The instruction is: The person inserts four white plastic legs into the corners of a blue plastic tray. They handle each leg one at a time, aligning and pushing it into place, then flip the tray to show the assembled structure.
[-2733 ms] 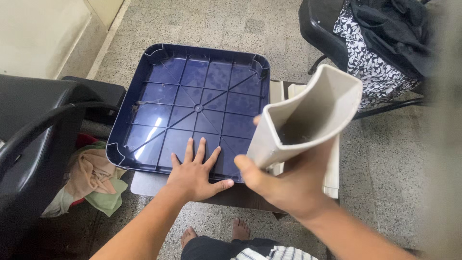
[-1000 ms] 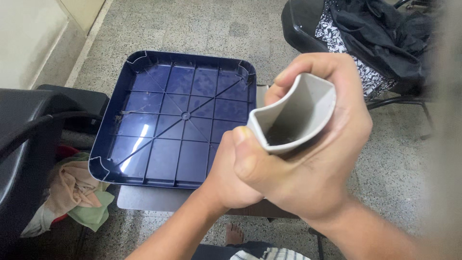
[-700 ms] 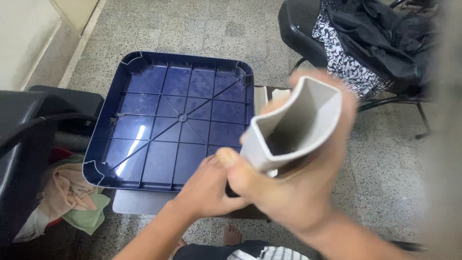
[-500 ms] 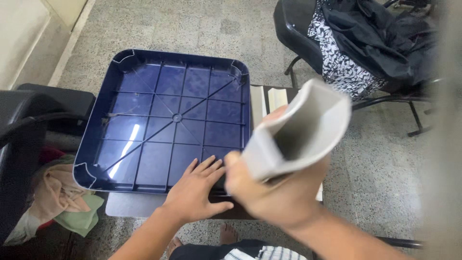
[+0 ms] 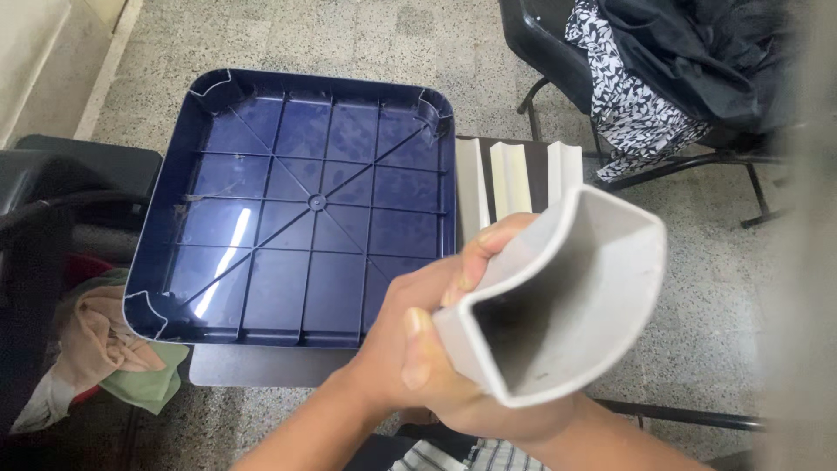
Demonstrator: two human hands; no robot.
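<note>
— Leg (image 5: 558,301), that grey hollow one, where was it just then?

— Up close under the person's face, open end toward the eyes, long axis running away and up to the right, over the near edge of the table (image 5: 261,366). Both hands were on its near end.

— Which hand had it?

— Both gripped it. The left hand (image 5: 410,327) wrapped the left wall, thumb along the rim and fingers curled over the top edge. The right hand (image 5: 497,414) cupped it from beneath; most of that hand was hidden by the leg, so I could only say it closed around the underside. Neither hand was nearer than the other; they met at the same end.

— And beyond the hands?

— The blue seat (image 5: 305,209) lay upside down on the table, ribs showing, to the left of and beyond the leg, apart from it. Its near right corner was behind the left hand. Just right of the seat lay three more pale legs (image 5: 514,174), side by side. Farther off, a chair with dark clothes (image 5: 697,61); at the left, a heap of rags (image 5: 105,340).

— Anything changed from half a second earlier?

— Yes. The left hand had been flat on the seat's near edge then; now it was off the seat and clasped on the leg.
</note>
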